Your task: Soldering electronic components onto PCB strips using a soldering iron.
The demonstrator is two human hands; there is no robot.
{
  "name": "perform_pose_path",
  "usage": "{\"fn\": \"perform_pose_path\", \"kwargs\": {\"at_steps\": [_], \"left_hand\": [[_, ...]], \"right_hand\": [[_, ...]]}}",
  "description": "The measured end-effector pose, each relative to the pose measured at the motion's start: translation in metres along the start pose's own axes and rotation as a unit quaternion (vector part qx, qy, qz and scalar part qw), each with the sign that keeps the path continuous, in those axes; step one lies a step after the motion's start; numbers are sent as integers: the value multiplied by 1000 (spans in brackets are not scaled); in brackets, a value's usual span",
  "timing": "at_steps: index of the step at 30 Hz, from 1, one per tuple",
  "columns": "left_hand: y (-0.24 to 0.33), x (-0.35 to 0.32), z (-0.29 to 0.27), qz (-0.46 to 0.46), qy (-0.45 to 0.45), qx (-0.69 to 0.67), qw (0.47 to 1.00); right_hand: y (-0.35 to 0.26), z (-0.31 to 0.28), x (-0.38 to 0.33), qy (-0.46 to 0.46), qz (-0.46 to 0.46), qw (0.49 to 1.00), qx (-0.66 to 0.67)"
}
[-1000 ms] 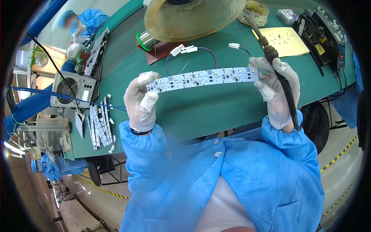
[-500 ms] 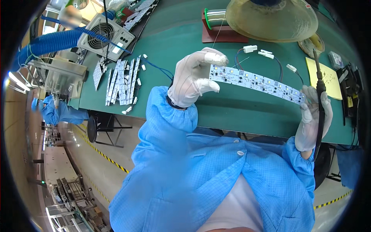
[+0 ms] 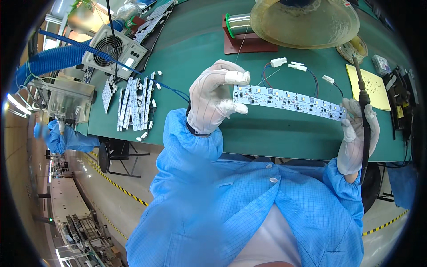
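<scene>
A long white LED circuit board (image 3: 289,101) is stretched between my two white-gloved hands above the green table, its left end slightly higher. My left hand (image 3: 213,95) pinches the left end across its edges, fingertips at the upper edge and thumb at the lower. A thin solder wire (image 3: 241,46) runs from the spool (image 3: 240,26) down behind that hand, and a short wire end sticks out past its fingertips. My right hand (image 3: 358,133) grips the board's right end and also holds a black soldering iron (image 3: 364,104), its tip pointing away from me.
White connectors with leads (image 3: 298,66) lie beyond the board. Several similar boards (image 3: 133,104) are piled at left, near a grey fan unit (image 3: 116,51). A lamp-like hood (image 3: 307,24) overhangs the back. At right are a yellow sponge-like sheet (image 3: 367,89) and a round tin (image 3: 353,49).
The view has shifted slightly, so the table things appear further left and lower. The board's left end has dipped a little, making it more level. Both hands keep their hold.
</scene>
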State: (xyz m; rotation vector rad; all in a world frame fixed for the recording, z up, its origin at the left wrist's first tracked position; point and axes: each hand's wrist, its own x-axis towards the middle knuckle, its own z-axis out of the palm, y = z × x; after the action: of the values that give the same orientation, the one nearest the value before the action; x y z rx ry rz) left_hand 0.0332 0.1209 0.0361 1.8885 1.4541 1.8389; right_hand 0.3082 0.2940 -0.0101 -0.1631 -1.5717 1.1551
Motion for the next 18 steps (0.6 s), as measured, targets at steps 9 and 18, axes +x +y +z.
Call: {"fn": "perform_pose_path", "kwargs": {"at_steps": [9, 18], "left_hand": [[-1, 2, -2, 10, 6, 27, 1000], [0, -1, 3, -19, 40, -14, 999]], "right_hand": [[-1, 0, 0, -14, -16, 999, 25], [-4, -1, -3, 1, 2, 998, 56]]}}
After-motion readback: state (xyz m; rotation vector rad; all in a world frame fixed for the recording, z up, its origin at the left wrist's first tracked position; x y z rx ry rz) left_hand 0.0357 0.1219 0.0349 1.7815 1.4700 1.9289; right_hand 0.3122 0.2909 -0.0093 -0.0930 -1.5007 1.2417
